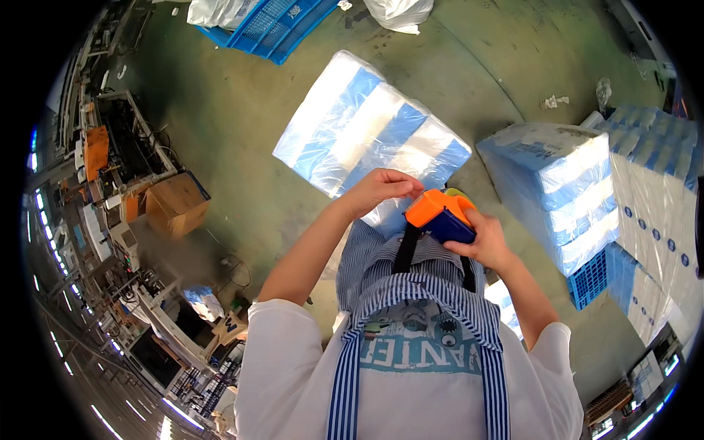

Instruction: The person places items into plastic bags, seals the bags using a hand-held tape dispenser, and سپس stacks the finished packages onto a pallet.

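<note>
My right hand [485, 239] is wrapped round an orange and dark-blue tape dispenser [433, 209], held at waist height in front of my striped apron. Close to its orange end is my left hand [381, 192], its fingers bent and pressed together. Whatever lies between those fingertips, if anything, is too small to make out. Below and beyond both hands, a large bale [370, 121] of blue and white packs in clear plastic film lies on the floor, its near edge partly hidden by my left hand and the dispenser.
To the right stands another wrapped bale [550, 183], beside a blue crate [588, 281] and tall stacks of wrapped packs [653, 220]. A blue basket [275, 29] with white bags is at the far side. Machinery and a cardboard box [176, 204] line the left.
</note>
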`<state>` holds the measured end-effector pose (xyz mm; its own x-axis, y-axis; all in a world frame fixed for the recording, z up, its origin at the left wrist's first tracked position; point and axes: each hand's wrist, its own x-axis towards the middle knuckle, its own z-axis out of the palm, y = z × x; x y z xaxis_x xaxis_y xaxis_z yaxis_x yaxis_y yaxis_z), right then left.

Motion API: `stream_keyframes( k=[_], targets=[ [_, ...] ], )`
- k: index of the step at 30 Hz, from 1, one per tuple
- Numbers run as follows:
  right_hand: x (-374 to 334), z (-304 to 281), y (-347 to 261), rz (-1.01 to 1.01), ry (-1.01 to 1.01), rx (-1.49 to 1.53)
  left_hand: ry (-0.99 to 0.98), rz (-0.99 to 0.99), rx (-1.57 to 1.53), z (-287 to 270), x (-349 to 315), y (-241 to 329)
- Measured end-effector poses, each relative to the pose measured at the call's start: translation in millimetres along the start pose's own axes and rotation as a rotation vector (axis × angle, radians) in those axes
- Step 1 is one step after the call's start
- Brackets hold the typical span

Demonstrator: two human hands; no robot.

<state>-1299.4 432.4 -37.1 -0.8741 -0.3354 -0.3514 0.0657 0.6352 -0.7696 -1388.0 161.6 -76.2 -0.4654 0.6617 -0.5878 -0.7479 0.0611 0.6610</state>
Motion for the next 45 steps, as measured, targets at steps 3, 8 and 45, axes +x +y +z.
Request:
stream_keyframes(
  k=[3,8,45],
  targets=[
    [24.9,13.8,-30.8,0.014,-0.032,-0.010,-0.034,0.096,-0.044,-29.5,-22.7,15.0],
    [66.4,41.8,-76.2,0.023,-0.070,0.049,-0.071,0.028,0.051,-84.6,-51.6,30.7],
    [159.4,53.0,-193.4,0.595,-0.196,-0.081,0.707,0.002,0.606,-382.3,68.6,-52.9]
  ],
)
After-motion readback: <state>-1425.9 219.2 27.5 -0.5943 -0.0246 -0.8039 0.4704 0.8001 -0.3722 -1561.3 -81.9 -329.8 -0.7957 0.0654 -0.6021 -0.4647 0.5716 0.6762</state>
